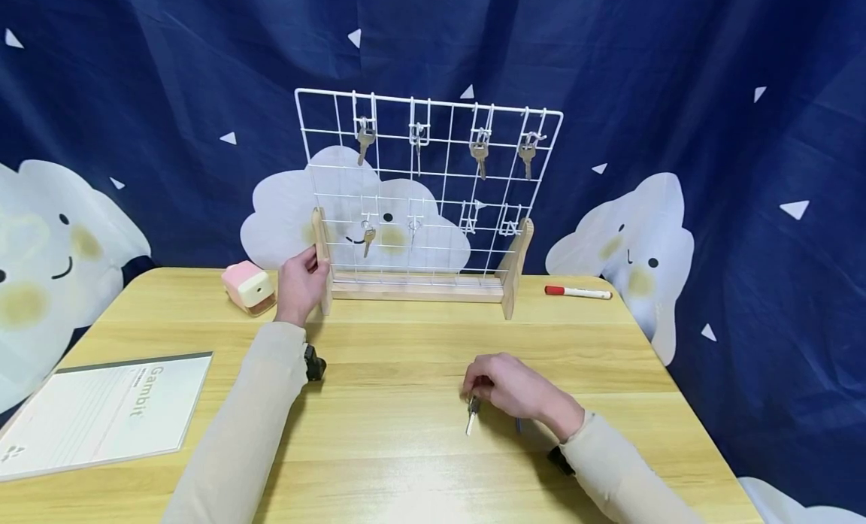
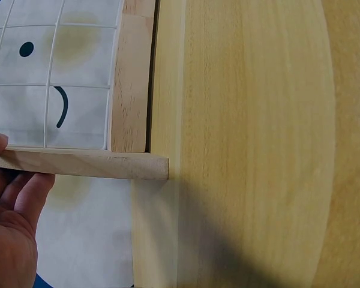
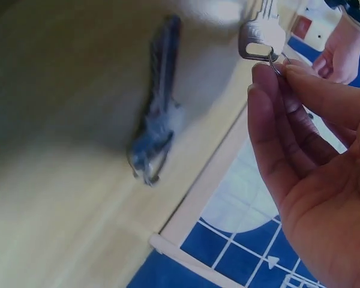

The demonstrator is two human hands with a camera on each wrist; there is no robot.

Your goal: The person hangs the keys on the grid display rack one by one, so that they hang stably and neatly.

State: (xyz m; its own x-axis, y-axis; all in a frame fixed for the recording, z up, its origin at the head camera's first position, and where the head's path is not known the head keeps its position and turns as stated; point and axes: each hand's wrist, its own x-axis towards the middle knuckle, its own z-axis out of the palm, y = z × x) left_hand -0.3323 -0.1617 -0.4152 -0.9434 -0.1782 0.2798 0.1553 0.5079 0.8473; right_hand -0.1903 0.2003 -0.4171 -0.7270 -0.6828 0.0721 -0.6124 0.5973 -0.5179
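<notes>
My left hand (image 1: 302, 285) grips the left wooden side post (image 2: 108, 164) of a white wire-grid rack (image 1: 418, 287), thumb on one face and fingers on the other. Over the right part of the table, my right hand (image 1: 517, 389) pinches a small metal ring (image 3: 276, 65) between thumb and fingertips. From that ring extends a silver key (image 3: 262, 37), its blade pointing away from the hand. Another key (image 3: 159, 111) with a ring lies on the tabletop below, mostly hidden by my right hand in the head view.
Several keys (image 1: 366, 139) hang from hooks on the rack, and some lower-right hooks (image 1: 509, 227) hold none. A pink and cream pencil sharpener (image 1: 249, 286) stands left of the rack. A red-capped marker (image 1: 578, 292) lies to its right, and a notebook (image 1: 108, 415) at the left.
</notes>
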